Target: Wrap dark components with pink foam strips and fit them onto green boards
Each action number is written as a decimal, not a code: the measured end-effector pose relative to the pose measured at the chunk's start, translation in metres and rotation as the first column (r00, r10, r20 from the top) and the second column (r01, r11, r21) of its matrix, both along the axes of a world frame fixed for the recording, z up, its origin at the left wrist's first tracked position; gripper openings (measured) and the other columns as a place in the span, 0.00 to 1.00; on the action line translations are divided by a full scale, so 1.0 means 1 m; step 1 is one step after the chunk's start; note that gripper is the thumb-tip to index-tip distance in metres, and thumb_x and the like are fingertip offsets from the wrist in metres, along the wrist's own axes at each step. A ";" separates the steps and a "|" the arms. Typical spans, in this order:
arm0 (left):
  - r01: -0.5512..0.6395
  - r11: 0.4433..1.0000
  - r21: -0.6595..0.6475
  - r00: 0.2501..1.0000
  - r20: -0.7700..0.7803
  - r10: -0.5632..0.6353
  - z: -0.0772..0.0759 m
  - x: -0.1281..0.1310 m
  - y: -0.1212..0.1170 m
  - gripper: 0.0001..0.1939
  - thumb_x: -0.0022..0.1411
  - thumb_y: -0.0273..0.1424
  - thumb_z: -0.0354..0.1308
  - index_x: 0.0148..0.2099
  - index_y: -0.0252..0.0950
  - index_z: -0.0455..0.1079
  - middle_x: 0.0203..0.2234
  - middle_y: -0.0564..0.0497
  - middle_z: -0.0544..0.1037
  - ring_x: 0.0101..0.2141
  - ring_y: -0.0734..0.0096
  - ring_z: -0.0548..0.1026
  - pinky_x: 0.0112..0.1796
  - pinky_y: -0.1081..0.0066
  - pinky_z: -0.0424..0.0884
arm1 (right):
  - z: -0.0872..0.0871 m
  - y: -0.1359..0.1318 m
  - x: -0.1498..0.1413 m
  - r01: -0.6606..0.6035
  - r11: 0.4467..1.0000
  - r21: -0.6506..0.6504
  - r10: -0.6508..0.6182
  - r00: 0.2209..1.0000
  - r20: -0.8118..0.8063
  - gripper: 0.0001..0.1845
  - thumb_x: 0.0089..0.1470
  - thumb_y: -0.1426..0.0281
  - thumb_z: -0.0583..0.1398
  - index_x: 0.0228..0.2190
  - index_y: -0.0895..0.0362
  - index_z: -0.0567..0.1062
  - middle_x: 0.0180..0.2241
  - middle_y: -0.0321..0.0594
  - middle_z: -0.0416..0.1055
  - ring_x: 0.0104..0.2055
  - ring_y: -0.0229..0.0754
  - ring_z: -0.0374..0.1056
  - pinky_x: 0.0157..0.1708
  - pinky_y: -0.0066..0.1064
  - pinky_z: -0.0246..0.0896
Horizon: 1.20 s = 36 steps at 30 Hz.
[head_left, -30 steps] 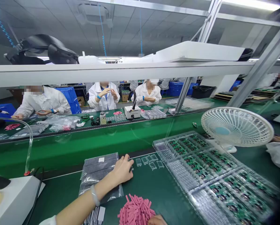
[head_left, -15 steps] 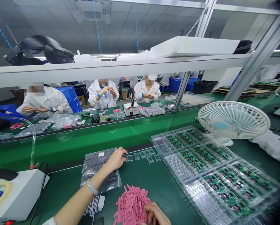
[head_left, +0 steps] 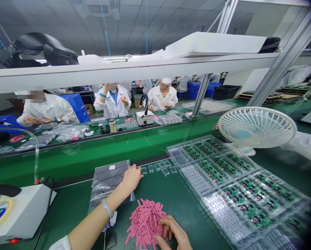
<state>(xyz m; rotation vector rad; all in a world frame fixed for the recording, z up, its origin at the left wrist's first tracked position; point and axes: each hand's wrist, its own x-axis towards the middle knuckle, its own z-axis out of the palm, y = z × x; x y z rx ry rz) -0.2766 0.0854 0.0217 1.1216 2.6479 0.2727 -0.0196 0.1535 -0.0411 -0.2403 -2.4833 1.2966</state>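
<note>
Touching near pink strips (head_left: pixel 145 218) with our right hand (head_left: pixel 174 232), left hand (head_left: pixel 132 178) beside far clear frames (head_left: pixel 157 166), we can't tell either grip — many strips lie loose, unplaced.

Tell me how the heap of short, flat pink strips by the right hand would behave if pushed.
The heap of short, flat pink strips would probably spread apart when pushed, since the strips lie crisscrossed with nothing visible binding them. Each strip is likely light, being small and thin. Rolling seems unlikely, given their flat shape.
</note>
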 end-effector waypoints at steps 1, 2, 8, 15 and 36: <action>-0.009 1.000 -0.003 1.000 0.003 0.009 -0.002 0.002 0.002 0.12 0.66 0.29 0.54 0.49 0.29 0.69 0.47 0.43 0.72 0.48 0.61 0.72 0.49 0.55 0.70 | 0.003 -0.001 0.000 0.002 1.000 -0.007 -0.002 1.000 0.017 0.10 0.58 0.68 0.58 0.41 0.59 0.70 0.32 0.38 0.66 0.29 0.29 0.64 0.30 0.18 0.57; -0.013 1.000 0.001 1.000 0.013 0.013 -0.003 0.003 0.004 0.11 0.66 0.27 0.54 0.49 0.30 0.69 0.47 0.43 0.72 0.48 0.62 0.72 0.49 0.56 0.70 | 0.005 -0.002 0.001 0.008 1.000 -0.017 -0.008 0.999 0.031 0.10 0.58 0.68 0.58 0.41 0.59 0.70 0.33 0.39 0.65 0.30 0.29 0.64 0.30 0.18 0.57; -0.004 0.979 0.206 0.993 0.117 -0.021 0.013 0.003 -0.018 0.16 0.59 0.23 0.57 0.50 0.29 0.69 0.45 0.41 0.72 0.52 0.56 0.68 0.53 0.55 0.65 | 0.015 -0.003 0.001 0.072 0.982 -0.175 -0.058 0.995 0.081 0.13 0.59 0.63 0.58 0.41 0.59 0.71 0.32 0.40 0.64 0.31 0.31 0.63 0.32 0.19 0.59; -0.172 0.857 0.486 0.864 0.493 -0.106 0.026 0.064 -0.079 0.17 0.64 0.36 0.53 0.52 0.35 0.66 0.33 0.47 0.75 0.29 0.71 0.74 0.32 0.72 0.70 | 0.037 -0.011 -0.003 0.121 0.671 -0.732 -0.095 0.992 0.077 0.22 0.53 0.55 0.63 0.40 0.59 0.71 0.40 0.45 0.66 0.41 0.35 0.65 0.42 0.21 0.63; -0.956 0.263 0.134 0.008 0.903 -0.430 -0.012 0.157 -0.125 0.30 0.44 0.32 0.74 0.49 0.32 0.68 0.36 0.40 0.79 0.35 0.66 0.78 0.40 0.71 0.72 | 0.057 -0.043 -0.024 -0.139 0.889 -0.436 0.143 0.989 -0.024 0.13 0.54 0.68 0.63 0.43 0.53 0.73 0.47 0.41 0.65 0.52 0.35 0.64 0.51 0.20 0.61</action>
